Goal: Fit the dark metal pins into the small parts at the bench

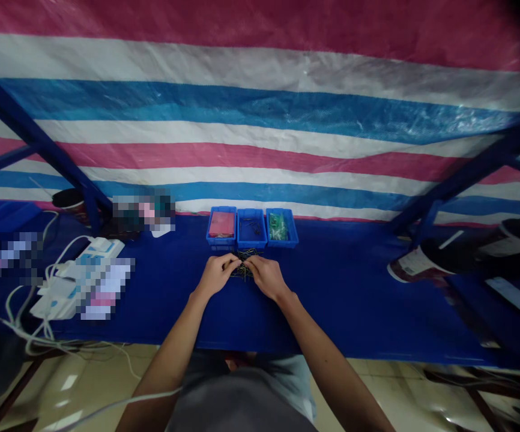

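On the blue table (pixel 332 300), a small pile of thin dark and yellowish pieces (pixel 244 271) lies between my hands. My left hand (pixel 217 273) reaches in from the left with its fingers pinched at the pile. From the right, my right hand (pixel 264 273) meets it, thumb and fingers also pressed together. Whatever the fingertips hold is too small to make out. Just beyond are three blue bins: the left bin (pixel 221 243) with pink-red pieces, the middle bin (pixel 251 244) with a few thin dark pieces, and the right bin (pixel 282 243) with green pieces in clear plastic.
A white power strip (pixel 68 285) with tangled cables lies at the left. Cups stand at both sides, one on the right (pixel 415 264). Blue frame bars slant at each side before a striped sheet (pixel 260 132). A white cable crosses near my left forearm.
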`<state>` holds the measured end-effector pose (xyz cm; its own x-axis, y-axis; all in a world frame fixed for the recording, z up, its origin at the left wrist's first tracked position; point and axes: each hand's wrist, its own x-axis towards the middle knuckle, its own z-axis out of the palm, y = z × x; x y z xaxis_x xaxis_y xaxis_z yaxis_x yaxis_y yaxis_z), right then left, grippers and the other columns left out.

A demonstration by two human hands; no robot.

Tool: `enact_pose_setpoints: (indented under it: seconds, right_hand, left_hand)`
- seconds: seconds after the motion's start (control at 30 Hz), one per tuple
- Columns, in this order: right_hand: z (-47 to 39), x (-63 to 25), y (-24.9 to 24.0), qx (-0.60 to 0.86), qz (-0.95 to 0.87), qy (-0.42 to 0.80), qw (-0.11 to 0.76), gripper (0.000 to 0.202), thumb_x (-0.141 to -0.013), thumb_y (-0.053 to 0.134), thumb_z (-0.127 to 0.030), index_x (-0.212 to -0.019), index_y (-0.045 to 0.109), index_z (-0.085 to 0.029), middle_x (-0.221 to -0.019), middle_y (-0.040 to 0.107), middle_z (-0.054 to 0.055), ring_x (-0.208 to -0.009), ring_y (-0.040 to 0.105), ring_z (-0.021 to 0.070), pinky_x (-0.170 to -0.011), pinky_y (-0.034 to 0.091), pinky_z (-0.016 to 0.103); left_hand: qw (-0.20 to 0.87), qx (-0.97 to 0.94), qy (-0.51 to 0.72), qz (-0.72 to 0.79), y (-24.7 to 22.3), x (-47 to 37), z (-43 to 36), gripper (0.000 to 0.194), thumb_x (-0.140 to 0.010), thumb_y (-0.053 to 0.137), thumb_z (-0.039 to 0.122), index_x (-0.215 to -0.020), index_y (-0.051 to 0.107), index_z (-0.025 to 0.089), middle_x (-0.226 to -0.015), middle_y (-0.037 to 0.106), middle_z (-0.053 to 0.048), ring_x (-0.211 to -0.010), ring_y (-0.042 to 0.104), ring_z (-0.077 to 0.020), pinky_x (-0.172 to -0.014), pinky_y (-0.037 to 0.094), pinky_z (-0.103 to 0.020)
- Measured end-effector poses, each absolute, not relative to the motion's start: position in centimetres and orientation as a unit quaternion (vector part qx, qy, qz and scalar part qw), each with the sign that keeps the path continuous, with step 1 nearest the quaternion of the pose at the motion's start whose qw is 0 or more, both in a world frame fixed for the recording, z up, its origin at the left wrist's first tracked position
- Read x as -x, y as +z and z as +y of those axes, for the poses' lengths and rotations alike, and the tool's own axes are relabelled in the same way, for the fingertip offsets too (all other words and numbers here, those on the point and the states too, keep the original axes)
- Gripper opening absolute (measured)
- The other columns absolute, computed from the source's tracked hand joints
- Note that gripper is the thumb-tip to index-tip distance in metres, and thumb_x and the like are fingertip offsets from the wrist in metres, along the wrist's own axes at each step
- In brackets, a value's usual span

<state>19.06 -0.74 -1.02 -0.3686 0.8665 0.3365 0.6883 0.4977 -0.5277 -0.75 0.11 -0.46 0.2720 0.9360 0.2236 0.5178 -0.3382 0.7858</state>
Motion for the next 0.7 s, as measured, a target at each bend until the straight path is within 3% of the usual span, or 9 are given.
enact_pose_setpoints:
  seconds: [0.13, 0.7]
  right_hand:
    - [-0.84, -19.07, -0.77, 0.466, -0.805, 0.168, 0.327, 0.022, -0.102, 0.049, -0.035, -0.111, 0.064, -0.023, -0.093, 0.071, 0.004, -0.079, 0.067, 0.0158, -0.069, 0.043, 0.025]
    - [-0.86, -19.21, -0.53, 0.454, -0.816, 0.166, 0.318, 0.021, -0.104, 0.043, -0.031, -0.103, 0.063, -0.024, -0.097, 0.069, 0.003, -0.085, 0.066, 0.0149, -0.075, 0.043, 0.023]
  left_hand:
    - [0.300, -0.737, 0.349, 0.496, -0.43, 0.74, 0.06, 0.037, -0.094, 0.053, 0.044, -0.083, 0.072, 0.015, -0.052, 0.037, 0.007, -0.051, 0.033, -0.0085, -0.055, 0.028, -0.022]
    - [0.297, -0.739, 0.351, 0.493, -0.44, 0.71, 0.04, 0.032, -0.093, 0.055, 0.040, -0.081, 0.071, 0.015, -0.052, 0.035, 0.007, -0.051, 0.033, -0.0082, -0.055, 0.028, -0.022]
